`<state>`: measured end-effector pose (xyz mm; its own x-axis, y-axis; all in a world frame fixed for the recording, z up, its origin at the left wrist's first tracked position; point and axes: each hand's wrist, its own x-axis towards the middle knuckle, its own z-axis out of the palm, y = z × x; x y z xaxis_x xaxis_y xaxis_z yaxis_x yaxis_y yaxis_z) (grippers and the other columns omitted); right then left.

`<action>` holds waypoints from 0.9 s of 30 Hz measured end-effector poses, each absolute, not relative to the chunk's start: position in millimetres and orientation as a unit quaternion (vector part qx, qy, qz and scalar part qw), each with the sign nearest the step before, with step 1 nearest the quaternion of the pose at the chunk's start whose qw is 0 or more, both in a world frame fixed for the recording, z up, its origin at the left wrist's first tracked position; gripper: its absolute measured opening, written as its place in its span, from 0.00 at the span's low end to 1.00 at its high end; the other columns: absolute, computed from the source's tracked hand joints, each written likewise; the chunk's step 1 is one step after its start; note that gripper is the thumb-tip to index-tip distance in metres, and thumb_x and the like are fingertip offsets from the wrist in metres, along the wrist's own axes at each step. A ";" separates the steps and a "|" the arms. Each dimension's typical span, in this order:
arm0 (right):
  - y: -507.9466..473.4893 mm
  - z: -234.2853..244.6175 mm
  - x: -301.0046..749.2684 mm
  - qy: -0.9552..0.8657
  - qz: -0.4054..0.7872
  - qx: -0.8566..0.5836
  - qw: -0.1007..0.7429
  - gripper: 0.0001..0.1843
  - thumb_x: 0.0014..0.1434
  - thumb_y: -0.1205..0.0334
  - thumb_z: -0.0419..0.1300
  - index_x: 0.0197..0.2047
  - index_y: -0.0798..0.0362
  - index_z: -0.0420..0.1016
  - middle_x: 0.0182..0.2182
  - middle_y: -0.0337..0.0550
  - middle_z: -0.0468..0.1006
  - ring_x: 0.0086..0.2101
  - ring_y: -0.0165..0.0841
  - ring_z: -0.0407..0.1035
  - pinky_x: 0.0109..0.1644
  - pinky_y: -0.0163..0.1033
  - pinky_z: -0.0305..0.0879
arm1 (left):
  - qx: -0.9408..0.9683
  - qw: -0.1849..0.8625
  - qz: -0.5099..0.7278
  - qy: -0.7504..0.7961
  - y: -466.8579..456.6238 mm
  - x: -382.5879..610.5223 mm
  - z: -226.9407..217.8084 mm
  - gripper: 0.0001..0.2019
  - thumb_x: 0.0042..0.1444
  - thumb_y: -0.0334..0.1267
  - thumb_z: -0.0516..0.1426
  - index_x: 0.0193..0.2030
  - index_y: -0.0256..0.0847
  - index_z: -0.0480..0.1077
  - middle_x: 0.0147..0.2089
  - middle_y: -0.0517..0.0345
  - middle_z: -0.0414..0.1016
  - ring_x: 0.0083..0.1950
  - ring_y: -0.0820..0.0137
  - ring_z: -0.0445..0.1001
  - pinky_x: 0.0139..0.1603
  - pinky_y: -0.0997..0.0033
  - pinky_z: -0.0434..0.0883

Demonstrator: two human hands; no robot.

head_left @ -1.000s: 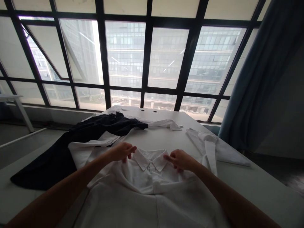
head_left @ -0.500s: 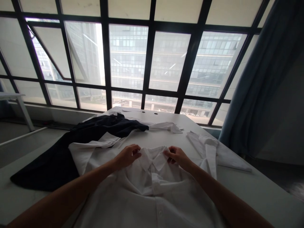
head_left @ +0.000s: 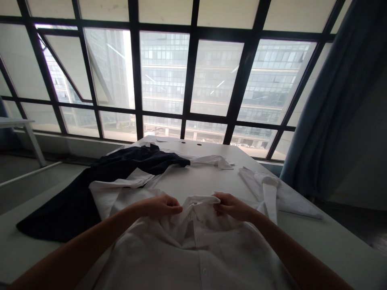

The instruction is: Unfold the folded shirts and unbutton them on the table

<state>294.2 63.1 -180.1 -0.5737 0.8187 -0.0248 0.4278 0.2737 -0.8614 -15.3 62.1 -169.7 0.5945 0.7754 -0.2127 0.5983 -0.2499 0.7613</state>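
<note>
A white button-front shirt (head_left: pixel 199 257) lies on the white table (head_left: pixel 199 179) with its collar (head_left: pixel 198 203) toward the window, and the collar is bunched and raised. My left hand (head_left: pixel 160 205) pinches the collar's left end. My right hand (head_left: pixel 231 205) grips its right end, with the fingers curled into the cloth. A long shirt sleeve (head_left: pixel 121 182) spreads to the left over a dark navy garment (head_left: pixel 139 159). Another folded white garment (head_left: pixel 272 193) lies to the right of my right hand, apart from it.
The navy garment hangs over the table's left edge. A white cloth piece (head_left: pixel 214 161) lies at the far side. Large black-framed windows (head_left: pixel 163 72) stand behind the table, a blue curtain (head_left: pixel 320 112) hangs on the right, and a white side table (head_left: pixel 18 125) stands at left.
The collar has gone from lying fairly flat to being lifted and crumpled between my hands. My hands have closed on its two ends. The head view has tilted slightly.
</note>
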 end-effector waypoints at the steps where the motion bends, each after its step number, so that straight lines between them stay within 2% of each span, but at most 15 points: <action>1: 62.3 -178.9 295.1 -0.767 0.468 -0.393 0.198 0.19 0.58 0.46 0.60 0.40 0.55 0.72 0.31 0.40 0.72 0.30 0.30 0.67 0.35 0.36 0.66 | 0.787 0.430 0.100 0.431 61.1 -16.5 -168.8 0.22 0.46 0.61 0.60 0.28 0.40 0.71 0.25 0.65 0.67 0.26 0.74 0.61 0.25 0.77 0.57; 4: 59.9 -175.1 299.4 -0.758 0.510 -0.373 0.162 0.27 0.56 0.37 0.58 0.40 0.56 0.73 0.32 0.42 0.75 0.31 0.31 0.70 0.37 0.37 0.67 | 0.799 0.408 0.111 0.428 60.7 -19.5 -169.2 0.17 0.45 0.53 0.63 0.29 0.40 0.70 0.28 0.64 0.69 0.30 0.73 0.64 0.29 0.77 0.60; 9: 56.9 -170.7 303.5 -0.714 0.576 -0.361 0.170 0.33 0.55 0.32 0.56 0.41 0.58 0.71 0.27 0.40 0.74 0.27 0.30 0.70 0.35 0.36 0.67 | 0.817 0.304 0.196 0.449 62.4 -20.1 -169.6 0.16 0.53 0.51 0.57 0.31 0.39 0.68 0.30 0.60 0.71 0.32 0.70 0.67 0.32 0.74 0.63; 13: 56.1 -171.6 294.4 -0.699 0.583 -0.327 0.253 0.28 0.55 0.36 0.60 0.37 0.56 0.70 0.22 0.32 0.64 0.21 0.22 0.58 0.25 0.30 0.58 | 0.822 0.201 0.275 0.456 60.2 -15.4 -168.3 0.12 0.56 0.46 0.55 0.30 0.39 0.66 0.31 0.57 0.72 0.31 0.70 0.67 0.32 0.72 0.62; 17: 56.7 -174.8 281.4 -0.666 0.549 -0.352 0.362 0.25 0.51 0.40 0.65 0.34 0.54 0.68 0.18 0.27 0.57 0.17 0.20 0.48 0.20 0.29 0.46 | 0.829 0.148 0.304 0.446 59.3 -13.2 -170.7 0.09 0.57 0.42 0.54 0.30 0.40 0.65 0.28 0.58 0.71 0.29 0.70 0.67 0.30 0.73 0.62; 20: 59.3 -178.6 276.9 -0.656 0.459 -0.417 0.430 0.21 0.52 0.43 0.64 0.35 0.54 0.69 0.15 0.26 0.57 0.15 0.21 0.48 0.18 0.30 0.44 | 0.827 0.105 0.317 0.452 64.0 -17.1 -172.8 0.08 0.58 0.40 0.53 0.30 0.41 0.64 0.25 0.61 0.69 0.26 0.71 0.66 0.29 0.73 0.60; 22: 61.0 -180.7 276.1 -0.662 0.366 -0.477 0.448 0.16 0.53 0.49 0.61 0.36 0.54 0.71 0.14 0.28 0.60 0.14 0.24 0.51 0.18 0.32 0.47 | 0.821 0.057 0.321 0.469 68.9 -21.1 -172.7 0.06 0.59 0.37 0.52 0.31 0.41 0.63 0.24 0.61 0.68 0.25 0.71 0.66 0.28 0.73 0.59; 25: 60.8 -180.2 274.9 -0.702 0.151 -0.575 0.392 0.09 0.53 0.61 0.57 0.36 0.53 0.75 0.18 0.35 0.70 0.19 0.29 0.62 0.25 0.34 0.55 | 0.811 -0.005 0.313 0.495 74.6 -24.4 -171.3 0.04 0.58 0.33 0.51 0.32 0.41 0.63 0.24 0.60 0.68 0.26 0.69 0.68 0.29 0.72 0.59; 27: 59.1 -176.9 273.8 -0.713 0.012 -0.621 0.327 0.11 0.53 0.65 0.55 0.39 0.52 0.76 0.22 0.38 0.75 0.24 0.32 0.68 0.29 0.34 0.57 | 0.806 0.004 0.315 0.501 75.8 -23.0 -171.7 0.03 0.57 0.32 0.51 0.32 0.41 0.63 0.24 0.60 0.69 0.26 0.68 0.70 0.29 0.72 0.60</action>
